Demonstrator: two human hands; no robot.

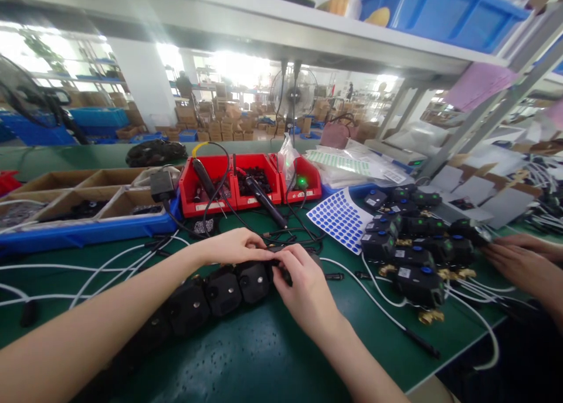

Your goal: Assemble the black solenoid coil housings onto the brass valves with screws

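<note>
My left hand (246, 248) and my right hand (301, 277) meet over the right end of a row of black box-shaped units. Fingertips of both hands are pressed together on a small dark part, mostly hidden by the fingers. Closest to them is a black unit (254, 283) with a silver screw-like dot. Another black unit (223, 290) sits beside it, and the row runs on toward the lower left, partly behind my left forearm. A dark unit (314, 261) shows just behind my right hand.
Red bins (206, 206) with small black parts and pen-shaped tools stand behind. A sheet of blue oval stickers (341, 218) lies right of them. Several black units with brass fittings (420, 285) and white cables (373, 303) fill the right, near a co-worker's hand (519, 259).
</note>
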